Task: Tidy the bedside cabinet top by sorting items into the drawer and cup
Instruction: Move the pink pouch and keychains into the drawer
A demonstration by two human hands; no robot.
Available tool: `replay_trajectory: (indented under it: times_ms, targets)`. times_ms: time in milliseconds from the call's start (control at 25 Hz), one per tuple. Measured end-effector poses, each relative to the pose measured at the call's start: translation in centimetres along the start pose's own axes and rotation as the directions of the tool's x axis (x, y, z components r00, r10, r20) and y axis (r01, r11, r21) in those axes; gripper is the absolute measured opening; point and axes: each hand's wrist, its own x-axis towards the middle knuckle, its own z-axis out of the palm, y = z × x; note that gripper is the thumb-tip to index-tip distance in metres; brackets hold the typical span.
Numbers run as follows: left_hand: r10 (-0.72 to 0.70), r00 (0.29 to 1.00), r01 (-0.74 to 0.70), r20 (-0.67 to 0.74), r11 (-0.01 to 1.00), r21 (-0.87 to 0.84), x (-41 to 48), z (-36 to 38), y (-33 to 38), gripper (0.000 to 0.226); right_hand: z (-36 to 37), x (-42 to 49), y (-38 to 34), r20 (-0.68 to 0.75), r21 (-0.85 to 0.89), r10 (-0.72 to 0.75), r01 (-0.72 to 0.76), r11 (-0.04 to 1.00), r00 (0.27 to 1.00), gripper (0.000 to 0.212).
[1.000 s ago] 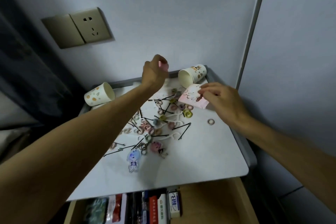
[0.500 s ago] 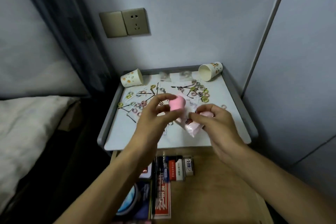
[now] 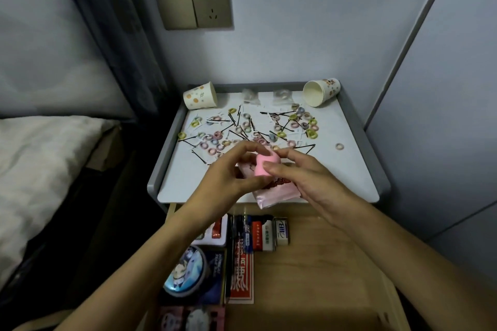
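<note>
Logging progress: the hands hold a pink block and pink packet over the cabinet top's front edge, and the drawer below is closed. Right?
No: the head view shows the drawer open, with boxes inside. The left hand and right hand do hold the pink block and pink packet.

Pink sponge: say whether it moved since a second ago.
Yes. The pink sponge went from by the right paper cup to the front of the cabinet top.

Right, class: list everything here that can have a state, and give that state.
Wooden drawer: pulled open.
Dotted paper cup, left: lying on its side.
Printed paper cup, right: on its side, looks empty.
Pink rounded block: pinched between both hands.
Left hand: pinching the block.
Right hand: pinching the block.
Beige wall socket: nothing plugged in.
</note>
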Motion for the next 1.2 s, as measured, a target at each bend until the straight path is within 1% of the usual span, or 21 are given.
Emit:
replay_trajectory:
  times_ms: [80, 160, 200, 240, 280, 320, 360, 400, 440, 480, 520, 600, 720, 840, 920, 1000, 1040, 1080, 1120, 1160, 1200]
  targets:
    - [0.020, 0.999, -0.024, 0.048, 0.995, 0.094, 0.8, 0.3, 0.0, 0.037, -0.4, 0.3, 0.2, -0.006, -0.005, 0.019, -0.019, 1.000, 1.000, 0.043]
    - [0.023, 0.998, -0.029, 0.053, 0.992, 0.120, 1.7, 0.1, -0.1, 0.043, -1.2, 0.5, 0.2, -0.064, 0.031, 0.021, -0.019, 0.999, 0.998, 0.032]
    - [0.015, 1.000, -0.015, -0.001, 0.991, 0.134, 2.1, -0.1, -0.3, 0.044, -1.7, 0.6, 0.0, -0.122, 0.049, 0.020, -0.014, 0.999, 0.992, 0.027]
    - [0.005, 0.995, 0.016, -0.100, 0.979, 0.205, 2.8, -0.3, -0.7, 0.042, -2.4, 0.7, -0.2, -0.194, 0.073, 0.023, -0.009, 0.997, 0.981, 0.024]
    - [0.009, 0.977, 0.070, -0.214, 0.931, 0.359, 3.6, -0.3, -1.3, 0.039, -3.1, 0.8, -0.3, -0.275, 0.106, 0.034, -0.004, 0.994, 0.961, 0.022]
    - [0.017, 0.956, 0.156, -0.292, 0.816, 0.557, 4.3, -0.2, -2.1, 0.038, -3.8, 0.9, -0.4, -0.354, 0.140, 0.050, 0.000, 0.990, 0.934, 0.021]
    - [-0.002, 0.949, 0.239, -0.315, 0.654, 0.718, 4.9, 0.2, -2.9, 0.039, -4.4, 1.0, -0.4, -0.415, 0.165, 0.065, 0.005, 0.986, 0.907, 0.022]
    - [-0.059, 0.950, 0.294, -0.307, 0.503, 0.813, 5.3, 0.9, -3.8, 0.043, -4.8, 1.0, -0.3, -0.451, 0.177, 0.077, 0.005, 0.984, 0.889, 0.023]
    - [-0.122, 0.947, 0.319, -0.296, 0.402, 0.858, 5.7, 1.6, -4.6, 0.046, -5.0, 0.9, -0.3, -0.464, 0.178, 0.081, 0.004, 0.984, 0.882, 0.023]
    - [-0.158, 0.943, 0.330, -0.292, 0.358, 0.874, 6.1, 2.2, -5.3, 0.047, -5.0, 0.9, -0.4, -0.466, 0.177, 0.080, 0.003, 0.984, 0.881, 0.023]
    - [-0.166, 0.940, 0.339, -0.299, 0.349, 0.873, 6.5, 2.6, -5.8, 0.045, -5.1, 0.9, -0.5, -0.465, 0.175, 0.075, 0.008, 0.985, 0.882, 0.023]
    - [-0.178, 0.929, 0.370, -0.325, 0.394, 0.841, 7.4, 2.7, -6.2, 0.041, -5.3, 0.8, -0.7, -0.466, 0.183, 0.063, 0.027, 0.983, 0.883, 0.022]
    - [-0.302, 0.889, 0.452, -0.343, 0.470, 0.758, 8.6, 2.2, -6.0, 0.036, -5.8, 0.4, -1.3, -0.460, 0.202, 0.052, 0.048, 0.978, 0.886, 0.022]
    - [-0.391, 0.863, 0.499, -0.321, 0.551, 0.669, 9.3, 1.8, -5.6, 0.023, -6.0, 0.2, -1.7, -0.452, 0.215, 0.045, 0.060, 0.975, 0.891, 0.023]
    - [-0.431, 0.834, 0.551, -0.345, 0.678, 0.486, 9.5, 1.7, -5.5, 0.019, -6.2, 0.0, -2.0, -0.458, 0.229, 0.042, 0.072, 0.971, 0.888, 0.024]
    - [-0.509, 0.772, 0.592, -0.380, 0.795, 0.137, 9.6, 1.8, -5.2, 0.021, -6.6, -0.1, -2.3, -0.468, 0.253, 0.044, 0.086, 0.964, 0.883, 0.025]
    - [-0.562, 0.743, 0.590, -0.365, 0.806, -0.040, 9.7, 2.2, -4.8, 0.023, -6.8, -0.3, -2.4, -0.472, 0.262, 0.044, 0.093, 0.961, 0.880, 0.025]
    - [-0.599, 0.728, 0.579, -0.332, 0.797, -0.169, 9.9, 2.8, -4.5, 0.025, -7.0, -0.3, -2.5, -0.474, 0.264, 0.041, 0.097, 0.960, 0.879, 0.025]
    - [-0.615, 0.723, 0.567, -0.313, 0.788, -0.239, 10.2, 3.4, -4.3, 0.026, -7.2, -0.4, -2.6, -0.474, 0.261, 0.039, 0.098, 0.960, 0.880, 0.025]
    - [-0.622, 0.717, 0.565, -0.315, 0.783, -0.261, 10.4, 4.1, -4.1, 0.027, -7.2, -0.4, -2.6, -0.471, 0.261, 0.040, 0.096, 0.960, 0.881, 0.026]
    - [-0.618, 0.710, 0.570, -0.337, 0.786, -0.239, 10.6, 4.8, -4.0, 0.026, -7.3, -0.4, -2.7, -0.469, 0.268, 0.044, 0.095, 0.959, 0.882, 0.026]
